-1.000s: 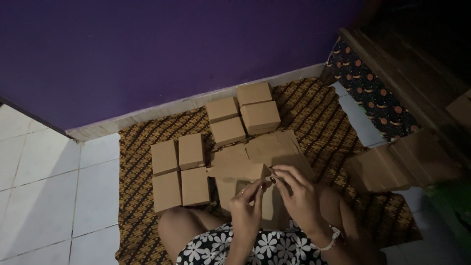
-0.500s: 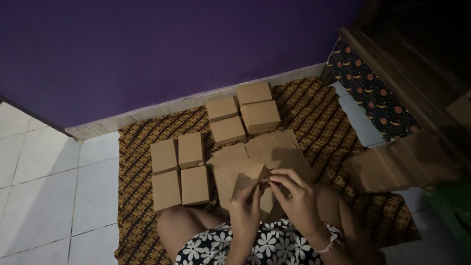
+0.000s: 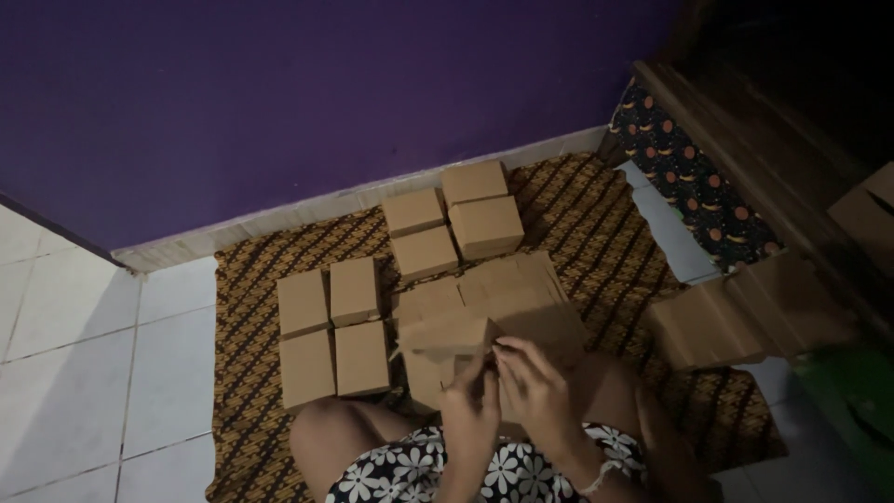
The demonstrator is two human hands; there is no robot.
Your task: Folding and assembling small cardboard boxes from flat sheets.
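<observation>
Item: half-folded brown cardboard box (image 3: 447,333), held above the lap, pinched at its near edge by both hands. Left hand (image 3: 470,410) closed on the box; right hand (image 3: 538,391) likewise, fingertips curled over a flap. Beyond the hands: flat cardboard blanks (image 3: 521,293) (stacked). Left of them: four finished boxes (image 3: 333,326) on patterned cloth (image 3: 251,279).

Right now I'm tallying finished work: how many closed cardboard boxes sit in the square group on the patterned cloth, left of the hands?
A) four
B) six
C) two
A: the square group of closed boxes on the patterned cloth is two rows of two, beside the left hand and right hand, which hold a partly folded box.
</observation>
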